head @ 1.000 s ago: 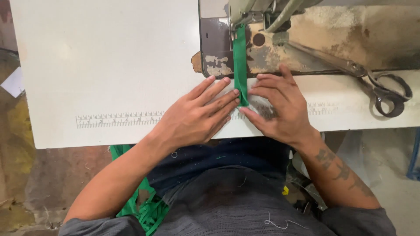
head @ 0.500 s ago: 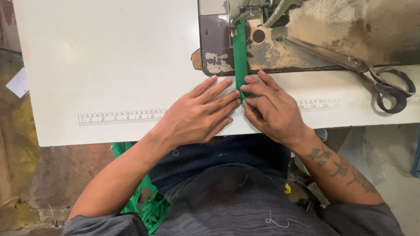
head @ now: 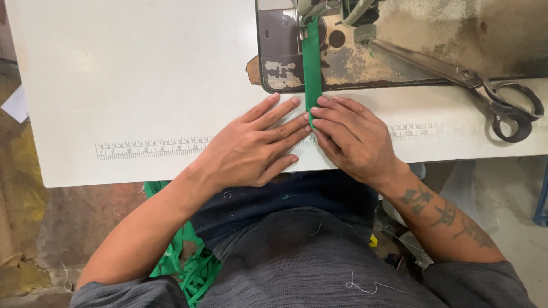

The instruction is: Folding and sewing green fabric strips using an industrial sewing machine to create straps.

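Bright, even light; sharp, glare-washed tabletop [head: 142,68]

Both hands lie flat, palms down, side by side. The left hand [head: 251,145] has its fingers stretched out and slightly spread, pointing toward the right hand [head: 354,137]. The right hand's fingers are close together, their tips almost meeting the left fingertips. The right forearm carries dark tattoos.

The strip [head: 311,68] runs across the machine bed [head: 365,63] toward me. My left hand [head: 251,148] lies just left of the strip, my right hand [head: 354,140] just right. Scissors [head: 485,91] rest right of the strip; the ruler marking [head: 154,149] lies to its left on the table [head: 131,74].
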